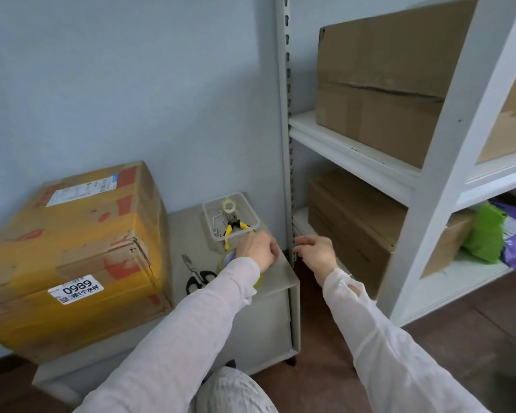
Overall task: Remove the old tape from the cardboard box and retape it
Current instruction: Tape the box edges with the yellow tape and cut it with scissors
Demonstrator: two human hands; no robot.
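The cardboard box [72, 257], wrapped in old yellow and red tape and bearing white labels, sits on the left of a low grey cabinet [280, 278]. A yellow-rimmed tape roll [226, 257] lies on the cabinet top to the box's right. My left hand [258, 247] rests over the roll with its fingers curled round its far edge, hiding most of it. My right hand [316, 253] hovers just past the cabinet's right edge, by the shelf post, with its fingers curled. Whether they pinch a tape end cannot be seen.
Black-handled scissors [195, 274] lie on the cabinet between box and roll. A clear plastic tub [231, 216] behind the roll holds yellow pliers, a small tape roll and metal bits. A white shelf rack [355, 156] on the right carries cardboard boxes and green and purple bags.
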